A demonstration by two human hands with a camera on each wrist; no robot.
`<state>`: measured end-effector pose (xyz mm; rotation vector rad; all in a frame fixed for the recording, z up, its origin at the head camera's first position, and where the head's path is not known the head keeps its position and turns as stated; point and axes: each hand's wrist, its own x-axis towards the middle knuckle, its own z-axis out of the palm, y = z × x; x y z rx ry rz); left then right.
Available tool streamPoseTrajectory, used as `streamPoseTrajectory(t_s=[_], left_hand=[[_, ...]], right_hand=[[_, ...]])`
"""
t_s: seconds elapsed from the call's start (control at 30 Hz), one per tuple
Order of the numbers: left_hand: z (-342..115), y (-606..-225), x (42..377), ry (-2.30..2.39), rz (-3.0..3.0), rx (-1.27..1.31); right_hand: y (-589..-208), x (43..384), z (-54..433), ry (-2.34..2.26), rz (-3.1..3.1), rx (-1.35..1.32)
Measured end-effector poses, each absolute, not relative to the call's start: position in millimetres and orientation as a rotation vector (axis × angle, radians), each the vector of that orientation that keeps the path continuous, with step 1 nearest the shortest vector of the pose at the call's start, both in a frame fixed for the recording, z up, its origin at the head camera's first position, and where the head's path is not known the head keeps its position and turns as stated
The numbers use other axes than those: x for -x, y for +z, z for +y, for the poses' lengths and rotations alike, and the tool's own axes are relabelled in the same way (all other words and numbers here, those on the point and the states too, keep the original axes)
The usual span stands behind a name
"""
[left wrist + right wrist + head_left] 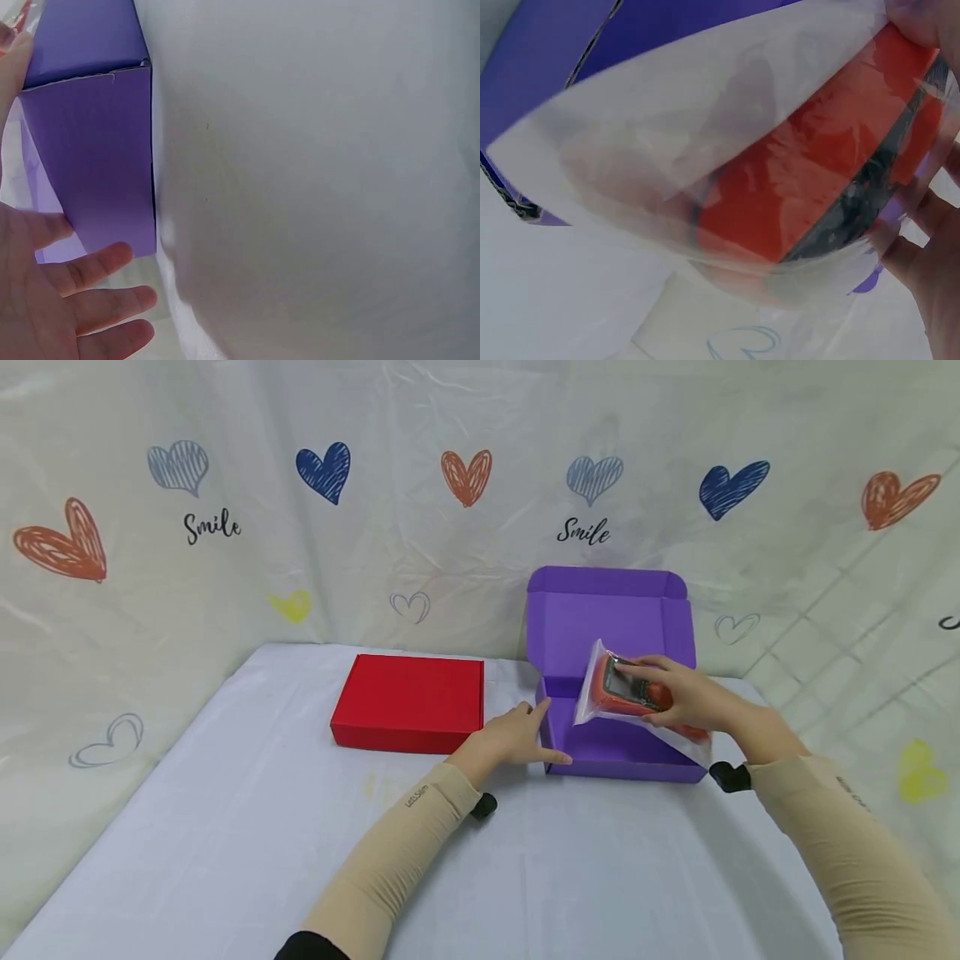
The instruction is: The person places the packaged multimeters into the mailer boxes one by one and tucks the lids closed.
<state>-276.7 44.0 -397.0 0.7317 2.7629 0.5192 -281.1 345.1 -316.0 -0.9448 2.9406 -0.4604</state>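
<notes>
Though bag (705, 135) wrinkles, device (802, 169) shows orange (part black).

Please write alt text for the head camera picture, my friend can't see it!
A person's right grip holds an orange-and-black object in a clear plastic bag over an open purple cardboard box, with the left grip at its left side. A closed red rectangular box sits left of it on a white cloth-covered table.

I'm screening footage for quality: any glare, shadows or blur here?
Head: a soft shadow falls on the white cloth beside the right sleeve; the red box looks fairly sharp. Right wrist: whitish sheen hazes the clear bag. Left wrist: the cloth looks grey and dim.
</notes>
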Motion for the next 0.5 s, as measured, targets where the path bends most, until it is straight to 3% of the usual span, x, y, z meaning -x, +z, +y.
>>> streamPoseTrajectory(t_s=[0.5], left_hand=[[43, -396, 277, 0.508, 2.757, -0.740]], right_hand=[[-325, 290, 325, -0.409, 2.823, 0.956]])
